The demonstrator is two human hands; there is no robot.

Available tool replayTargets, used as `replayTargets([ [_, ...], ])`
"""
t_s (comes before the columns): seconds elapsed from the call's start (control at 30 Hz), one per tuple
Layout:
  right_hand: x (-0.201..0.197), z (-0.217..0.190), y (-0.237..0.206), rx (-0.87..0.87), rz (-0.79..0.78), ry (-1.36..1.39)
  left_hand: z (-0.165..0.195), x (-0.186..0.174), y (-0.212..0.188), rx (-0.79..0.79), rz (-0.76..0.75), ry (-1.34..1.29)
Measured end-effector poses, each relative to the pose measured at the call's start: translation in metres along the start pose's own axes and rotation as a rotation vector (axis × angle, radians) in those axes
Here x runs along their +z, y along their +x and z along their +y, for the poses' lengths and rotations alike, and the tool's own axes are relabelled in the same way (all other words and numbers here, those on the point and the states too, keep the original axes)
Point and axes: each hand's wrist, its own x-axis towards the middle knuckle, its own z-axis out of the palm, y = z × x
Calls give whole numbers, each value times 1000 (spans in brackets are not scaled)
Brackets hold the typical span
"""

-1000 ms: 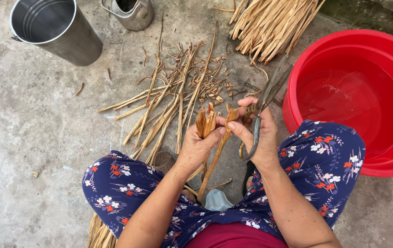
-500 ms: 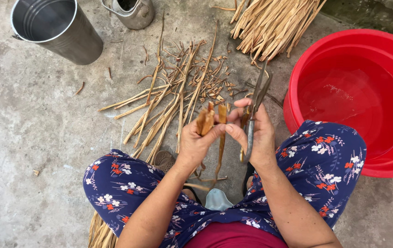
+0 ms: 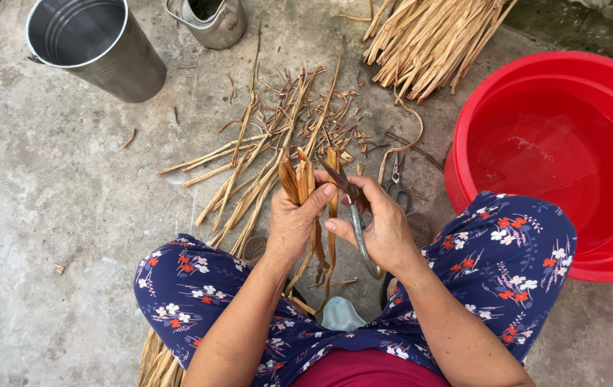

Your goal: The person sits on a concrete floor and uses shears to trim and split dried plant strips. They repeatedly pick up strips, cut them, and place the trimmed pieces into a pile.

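Seated figure working dried plant strips over a concrete floor [image 3: 56, 179], seen from above. The left hand [image 3: 293, 223] is gripping a small bunch of dried brown strips [image 3: 305, 179], its fingers [image 3: 321, 195] clamped together around the bunch so that the pointed tips are standing upright above the fist and the loose ends are hanging down between the knees. The right hand [image 3: 382, 229] is holding a pair of metal scissors [image 3: 355, 215], its fingers wrapped shut on the handles; the blades are pointing up and to the left, touching the bunch just beside the left thumb. Whether the blades are parted cannot be told.

A second pair of scissors [image 3: 396, 179] is lying on the floor just beyond the right hand. Scattered strips and trimmings [image 3: 271, 143] are spreading across the floor ahead of the hands, and a larger heap of pale straw-coloured stalks [image 3: 435, 39] is lying farther off, near the top edge. A red plastic basin [image 3: 536, 129] holding water is sitting to the right, touching the floral trouser leg [image 3: 507, 251]. A metal bucket [image 3: 95, 46] is standing at the upper left, with a smaller metal kettle [image 3: 210, 21] just beside it. More stalks [image 3: 156, 362] are showing under the left knee.
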Motion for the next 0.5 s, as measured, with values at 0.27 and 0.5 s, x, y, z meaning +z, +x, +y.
replayTargets([
  [0.27, 0, -10, -1, 0, 50, 20, -3, 0, 0, -30, 32, -53],
  [0.5, 10, 1, -5, 47, 104, 110, -3, 2, 1, -32, 30, -59],
])
